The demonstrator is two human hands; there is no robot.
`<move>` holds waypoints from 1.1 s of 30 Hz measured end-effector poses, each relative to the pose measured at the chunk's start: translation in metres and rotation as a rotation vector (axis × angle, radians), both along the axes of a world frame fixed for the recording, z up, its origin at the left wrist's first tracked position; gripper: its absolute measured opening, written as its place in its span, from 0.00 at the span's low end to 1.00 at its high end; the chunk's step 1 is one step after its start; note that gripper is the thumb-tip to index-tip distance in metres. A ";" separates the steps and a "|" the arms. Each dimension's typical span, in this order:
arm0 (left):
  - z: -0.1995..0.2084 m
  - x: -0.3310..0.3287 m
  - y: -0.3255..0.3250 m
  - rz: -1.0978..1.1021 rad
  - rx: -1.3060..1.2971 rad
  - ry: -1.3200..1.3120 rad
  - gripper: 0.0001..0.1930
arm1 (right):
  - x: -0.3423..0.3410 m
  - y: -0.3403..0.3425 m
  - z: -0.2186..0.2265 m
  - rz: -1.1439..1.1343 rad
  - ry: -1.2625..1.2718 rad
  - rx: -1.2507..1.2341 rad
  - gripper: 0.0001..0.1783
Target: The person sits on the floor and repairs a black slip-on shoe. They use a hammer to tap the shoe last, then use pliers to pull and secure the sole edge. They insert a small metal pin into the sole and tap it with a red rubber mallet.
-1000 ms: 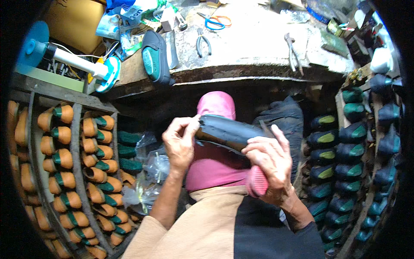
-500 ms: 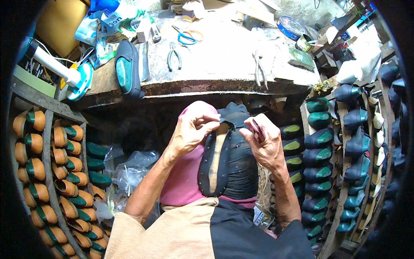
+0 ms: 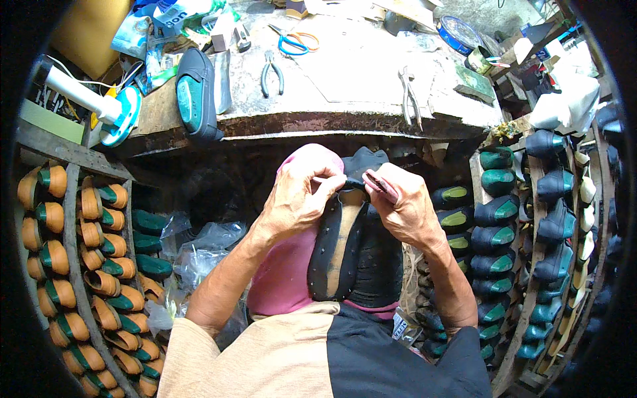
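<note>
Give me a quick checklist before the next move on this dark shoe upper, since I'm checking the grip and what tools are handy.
1. Both hands on the shoe upper: ok; left hand and right hand pinch its top edge.
2. Upper supported: ok; it lies sole side up over the pink cloth on the lap.
3. Tool in the right hand: cannot tell; something thin and reddish shows between its fingers.
4. Pliers within sight: ok; lying on the workbench.
5. Scissors free: ok; on the bench, untouched.
6. Finished shoe out of the way: ok; at the bench's left edge.
</note>
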State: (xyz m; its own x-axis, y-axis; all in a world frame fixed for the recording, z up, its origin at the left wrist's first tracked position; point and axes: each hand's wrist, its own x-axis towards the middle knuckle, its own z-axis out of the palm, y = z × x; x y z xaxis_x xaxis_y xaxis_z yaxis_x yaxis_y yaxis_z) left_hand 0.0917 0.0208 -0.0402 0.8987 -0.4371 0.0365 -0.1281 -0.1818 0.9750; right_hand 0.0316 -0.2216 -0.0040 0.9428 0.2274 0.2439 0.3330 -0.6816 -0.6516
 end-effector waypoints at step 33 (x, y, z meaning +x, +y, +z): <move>0.000 0.028 0.003 -0.227 -0.170 0.380 0.08 | 0.026 -0.026 0.016 -0.004 0.583 0.094 0.07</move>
